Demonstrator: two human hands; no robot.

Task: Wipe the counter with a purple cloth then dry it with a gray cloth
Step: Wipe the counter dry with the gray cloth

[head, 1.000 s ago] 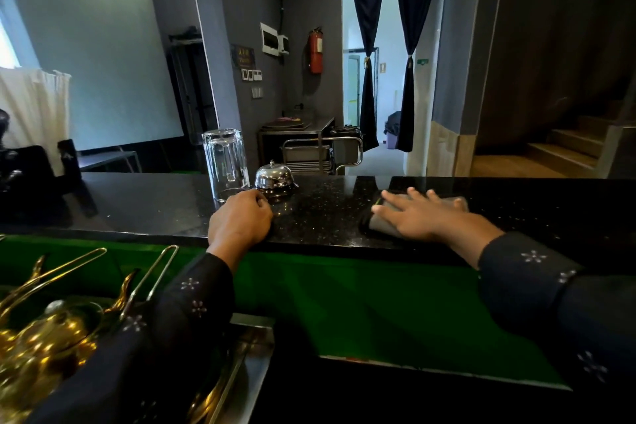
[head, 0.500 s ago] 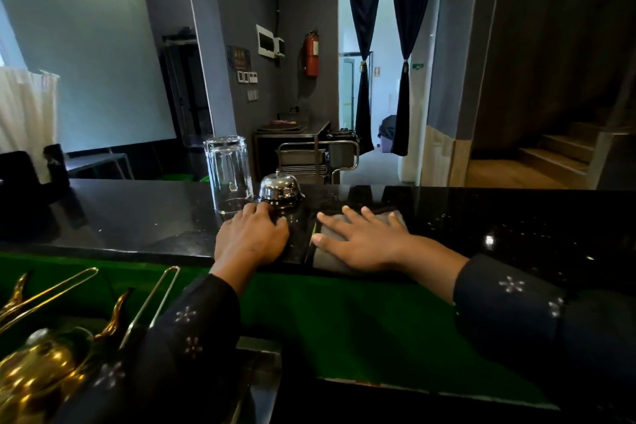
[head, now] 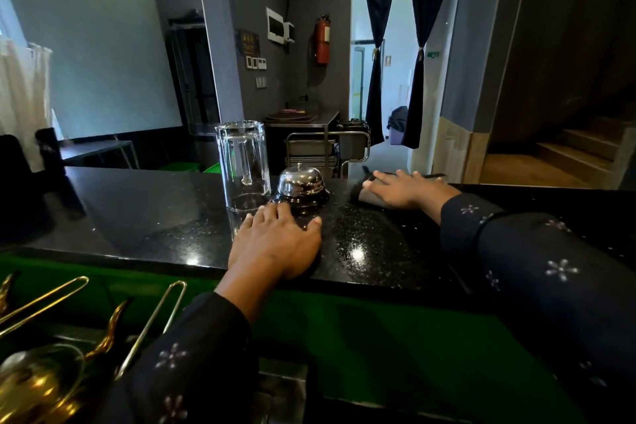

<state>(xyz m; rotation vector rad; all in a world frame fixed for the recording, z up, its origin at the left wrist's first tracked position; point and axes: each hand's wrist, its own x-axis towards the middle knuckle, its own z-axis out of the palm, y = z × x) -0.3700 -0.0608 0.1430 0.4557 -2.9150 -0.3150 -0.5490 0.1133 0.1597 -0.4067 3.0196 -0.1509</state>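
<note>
A black speckled counter [head: 371,244] runs across the view. My right hand [head: 409,188] lies flat with straight fingers on a gray cloth [head: 366,197] near the counter's far edge, just right of the bell; most of the cloth is hidden under the hand. My left hand [head: 275,244] rests palm down on the counter near its front edge, fingers loosely spread, holding nothing. Its fingertips reach the base of the bell. No purple cloth is in view.
An upturned clear glass [head: 243,165] and a silver call bell [head: 302,186] stand on the counter just beyond my left hand. Gold-coloured metalware [head: 41,372] sits at the lower left below a green ledge [head: 395,337]. A metal trolley [head: 327,151] stands behind the counter.
My right hand has slid the gray cloth from the counter's front edge away to its far edge. My left hand stayed in place by the bell.
</note>
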